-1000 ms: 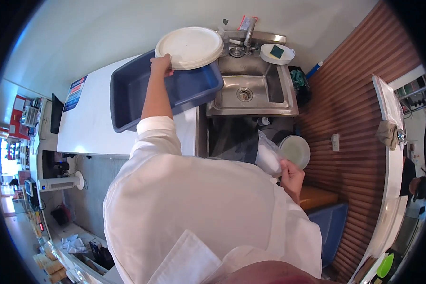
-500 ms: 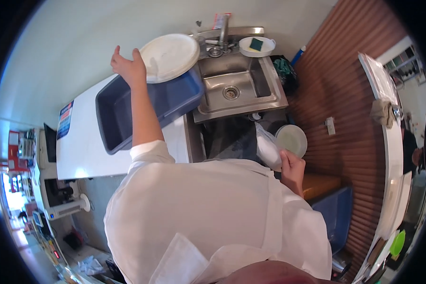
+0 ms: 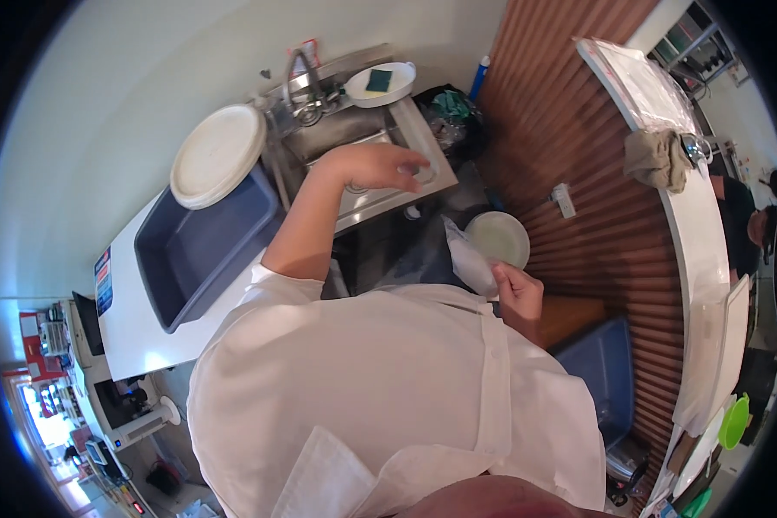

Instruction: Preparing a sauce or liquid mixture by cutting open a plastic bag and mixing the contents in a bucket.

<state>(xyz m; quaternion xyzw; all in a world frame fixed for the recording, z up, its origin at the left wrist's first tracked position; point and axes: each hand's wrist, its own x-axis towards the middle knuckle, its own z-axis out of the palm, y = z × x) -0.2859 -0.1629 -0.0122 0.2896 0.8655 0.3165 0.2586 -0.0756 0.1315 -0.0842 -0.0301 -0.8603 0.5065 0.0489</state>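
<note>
My left hand reaches over the front part of the steel sink, its fingers apart and holding nothing. Low on the right, close to my body, my right hand is closed on a translucent whitish plastic bag that hangs limp. Just beyond the bag stands a round pale bucket. Left of the sink, a stack of round off-white lids leans on the far rim of an empty blue-grey tub.
The tub stands on a white counter. A white dish with a green scouring pad sits behind the sink, beside the faucet. A black garbage bag is at the sink's right, by a brown corrugated wall. Another blue tub stands lower right.
My left hand has come away from the lids and swung right, over the sink. The view has turned rightward. The bag remains in my right hand.
</note>
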